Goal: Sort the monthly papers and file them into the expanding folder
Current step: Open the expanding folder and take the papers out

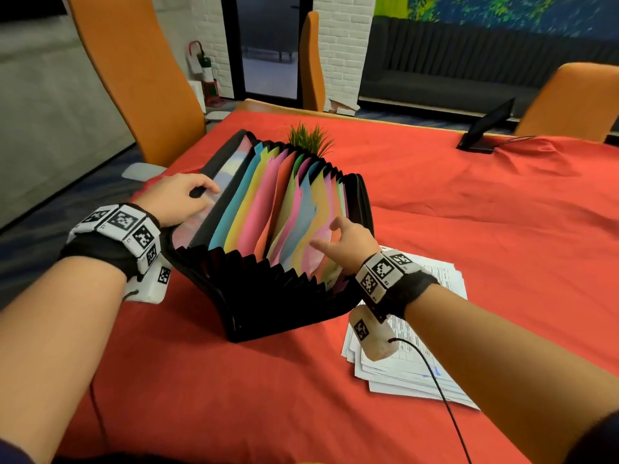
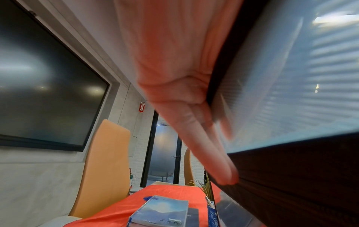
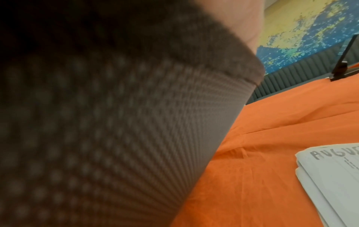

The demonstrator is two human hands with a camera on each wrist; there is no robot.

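On the red table, the expanding folder (image 1: 284, 229) stands fanned open; the left hand (image 1: 177, 199) grips its 9 o'clock flap, and the right hand (image 1: 348, 244), fingers spread, probes the pockets. Left wrist view: fingers (image 2: 204, 138) clasp that flap. Right wrist view: the papers (image 3: 330, 176) lie at 4 o'clock, nearest the right hand.

I think this is an office mtg room. I see a big table (image 1: 469, 229) w/ a red cloth on it, and tall orange chairs (image 1: 134, 78) around it. A big dark screen (image 2: 44, 86) hangs on the gray wall. A small black stand (image 1: 485, 128) w/ a wire sits at the far side of the table. A fire extinguisher (image 1: 206, 72) stands by the white brick wall, w/ a red fire sign (image 2: 142, 107) up above. There's a glass door (image 1: 271, 45) at the back, a long dark sofa (image 1: 485, 68) and a bright blue-yellow wall painting (image 1: 502, 8). A few books (image 2: 161, 213) and a little green plant (image 1: 310, 137) sit on the table too.
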